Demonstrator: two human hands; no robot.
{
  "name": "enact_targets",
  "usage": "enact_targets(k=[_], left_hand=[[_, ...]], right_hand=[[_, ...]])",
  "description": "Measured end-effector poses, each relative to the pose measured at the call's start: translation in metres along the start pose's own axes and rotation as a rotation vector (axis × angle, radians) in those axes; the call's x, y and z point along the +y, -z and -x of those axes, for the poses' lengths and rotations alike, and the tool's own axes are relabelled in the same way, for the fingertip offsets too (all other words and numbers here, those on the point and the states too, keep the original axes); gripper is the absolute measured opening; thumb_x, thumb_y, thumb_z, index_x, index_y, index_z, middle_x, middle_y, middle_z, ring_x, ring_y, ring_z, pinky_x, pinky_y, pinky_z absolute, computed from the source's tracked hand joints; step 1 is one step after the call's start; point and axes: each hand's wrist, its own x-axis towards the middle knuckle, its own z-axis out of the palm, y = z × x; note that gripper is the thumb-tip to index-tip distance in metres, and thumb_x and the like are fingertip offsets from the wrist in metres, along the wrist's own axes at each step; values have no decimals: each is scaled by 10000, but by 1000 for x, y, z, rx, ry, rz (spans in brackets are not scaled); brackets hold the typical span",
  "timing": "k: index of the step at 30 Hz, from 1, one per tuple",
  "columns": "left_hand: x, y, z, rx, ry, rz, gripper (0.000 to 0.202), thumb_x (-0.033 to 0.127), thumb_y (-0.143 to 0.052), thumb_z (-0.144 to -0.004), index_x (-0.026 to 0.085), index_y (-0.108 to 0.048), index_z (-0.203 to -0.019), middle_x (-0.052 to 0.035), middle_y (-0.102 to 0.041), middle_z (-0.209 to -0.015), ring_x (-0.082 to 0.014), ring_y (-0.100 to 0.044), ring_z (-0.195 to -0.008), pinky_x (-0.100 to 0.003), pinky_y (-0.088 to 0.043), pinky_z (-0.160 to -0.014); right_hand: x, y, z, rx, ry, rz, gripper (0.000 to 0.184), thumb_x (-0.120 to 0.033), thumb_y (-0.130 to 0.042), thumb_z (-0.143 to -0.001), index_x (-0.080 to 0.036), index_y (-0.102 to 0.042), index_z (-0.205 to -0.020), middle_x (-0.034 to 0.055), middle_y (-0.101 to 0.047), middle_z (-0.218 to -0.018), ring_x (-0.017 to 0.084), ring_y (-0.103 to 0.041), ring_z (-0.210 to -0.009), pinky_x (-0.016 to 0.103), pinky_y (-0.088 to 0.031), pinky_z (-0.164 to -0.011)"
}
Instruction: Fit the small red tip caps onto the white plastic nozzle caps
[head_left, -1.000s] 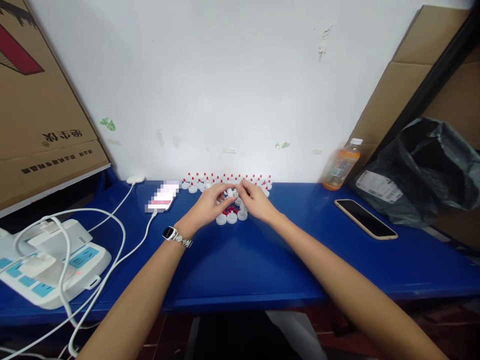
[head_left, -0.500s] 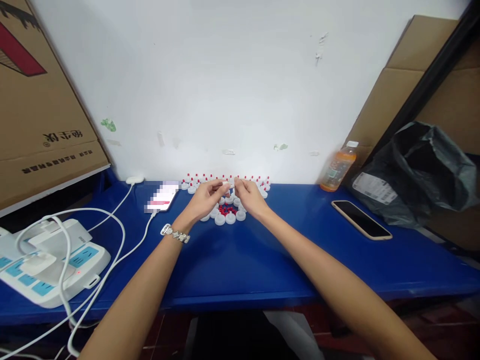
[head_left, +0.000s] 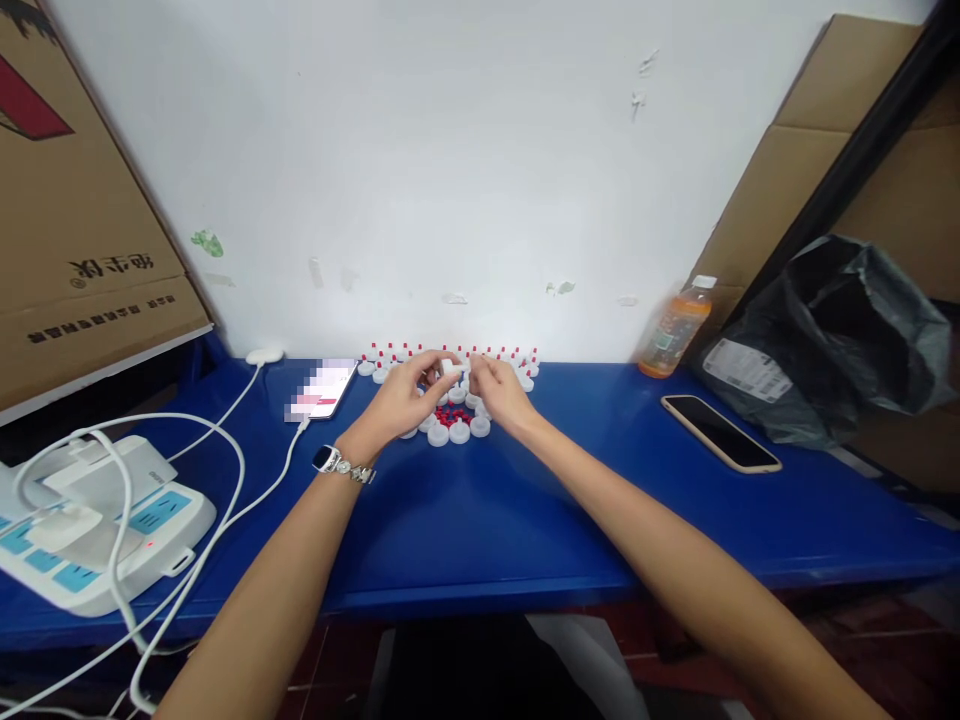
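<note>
Fingers and thumb of my left hand [head_left: 403, 396] are closed around a white nozzle cap [head_left: 451, 368]. Beside it, my right hand [head_left: 504, 394] is pinched, its fingertips close to the cap's tip; whatever they hold is too small to make out. Below both hands, a small pile of red tip covers [head_left: 453, 414] lies on the table, ringed by white nozzle caps [head_left: 459, 431] without red tips. Behind the hands, along the wall, stand rows of white caps with red tips [head_left: 380, 368], partly hidden by my fingers.
On the blue table [head_left: 480, 530] a charging phone [head_left: 327, 390] and a white power strip [head_left: 176, 520] with loose cables lie left. An orange drink bottle [head_left: 675, 328], another phone [head_left: 721, 432] and a dark plastic bag [head_left: 817, 350] are right. A cardboard box [head_left: 90, 220] stands far left.
The view has shifted slightly. Both hands stay close together over the caps, and the white cap in my left hand now shows more plainly between the fingers.
</note>
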Motion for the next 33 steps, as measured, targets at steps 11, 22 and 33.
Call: enact_targets(k=[11, 22, 33], left_hand=[[-31, 13, 5, -112, 150, -139, 430, 429, -668, -849, 184, -653, -1203, -68, -711, -1035, -178, -636, -818, -317, -492, -746], [-31, 10, 7, 9, 129, -196, 472, 507, -682, -838, 212, -588, -1196, -74, -672, -1173, -195, -636, -903, -347, -506, -800], [-42, 21, 8, 113, 139, -363, 299, 471, -566, -926, 206, -670, -1019, -58, -607, -1078, -179, -626, -857, -370, -501, -887]], right_hand=[[4, 9, 8, -125, 47, 267, 261, -437, -605, -867, -183, -664, -861, -14, -601, -656, 132, -519, -604, 270, -372, -617], [12, -4, -35, -64, 110, -48, 142, -306, -676, -808, -171, -640, -836, 41, -711, -749, 161, -663, -693, 273, -482, -655], [32, -25, -76, -376, 18, 506, 81, -94, -632, -761, -140, -698, -755, 51, -742, -726, 163, -679, -698, 231, -465, -653]])
